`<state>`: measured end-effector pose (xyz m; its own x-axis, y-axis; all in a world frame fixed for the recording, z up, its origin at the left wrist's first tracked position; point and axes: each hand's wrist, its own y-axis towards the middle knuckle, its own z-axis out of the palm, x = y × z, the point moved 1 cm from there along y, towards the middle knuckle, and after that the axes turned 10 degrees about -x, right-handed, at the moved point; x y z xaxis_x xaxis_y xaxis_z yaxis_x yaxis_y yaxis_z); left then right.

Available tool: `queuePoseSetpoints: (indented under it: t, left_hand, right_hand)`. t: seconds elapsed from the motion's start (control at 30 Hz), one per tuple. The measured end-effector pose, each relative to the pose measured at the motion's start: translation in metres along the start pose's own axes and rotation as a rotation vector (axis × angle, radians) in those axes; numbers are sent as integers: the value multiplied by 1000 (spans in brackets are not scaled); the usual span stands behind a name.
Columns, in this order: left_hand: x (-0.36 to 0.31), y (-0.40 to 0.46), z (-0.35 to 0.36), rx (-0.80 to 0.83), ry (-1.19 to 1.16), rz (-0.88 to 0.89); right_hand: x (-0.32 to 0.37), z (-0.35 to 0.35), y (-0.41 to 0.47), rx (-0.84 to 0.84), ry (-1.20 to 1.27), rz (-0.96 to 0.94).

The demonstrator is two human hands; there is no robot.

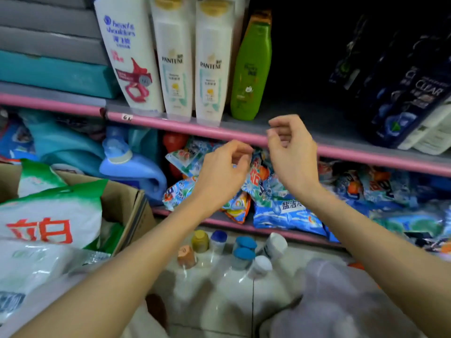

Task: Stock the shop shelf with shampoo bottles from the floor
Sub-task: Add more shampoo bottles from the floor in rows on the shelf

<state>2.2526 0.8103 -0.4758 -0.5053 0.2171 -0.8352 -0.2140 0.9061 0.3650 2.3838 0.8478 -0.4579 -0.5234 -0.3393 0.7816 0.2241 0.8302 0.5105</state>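
On the pink-edged shelf (185,129) stand a white Head & Shoulders bottle (129,57), two white Pantene bottles (174,62) (212,67) and a green bottle (251,71). To their right the shelf board (305,118) is bare up to dark Clear packs (412,93). My left hand (219,174) and my right hand (292,152) hover in front of the shelf edge, fingers loosely curled, holding nothing. On the floor below stand several shampoo bottles (229,252) with yellow, blue, white and orange caps.
A lower shelf holds blue detergent pouches (288,208) and a blue jug (131,164). A cardboard box (129,206) with white-green bags (48,215) sits at the left. Teal and grey boxes (53,74) are stacked upper left. A pale plastic bag (336,296) lies lower right.
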Motion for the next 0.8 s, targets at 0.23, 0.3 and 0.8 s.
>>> queuePoseSetpoints:
  t: [0.23, 0.3, 0.8]
  left_hand:
    - [95, -54, 10, 339, 341, -271]
    - [122, -71, 10, 385, 444, -359]
    - [256, -117, 34, 693, 767, -580]
  right_hand:
    - [-58, 20, -91, 321, -129, 174]
    - [-75, 32, -111, 431, -171, 222]
    - [-173, 156, -178, 1053, -447, 82]
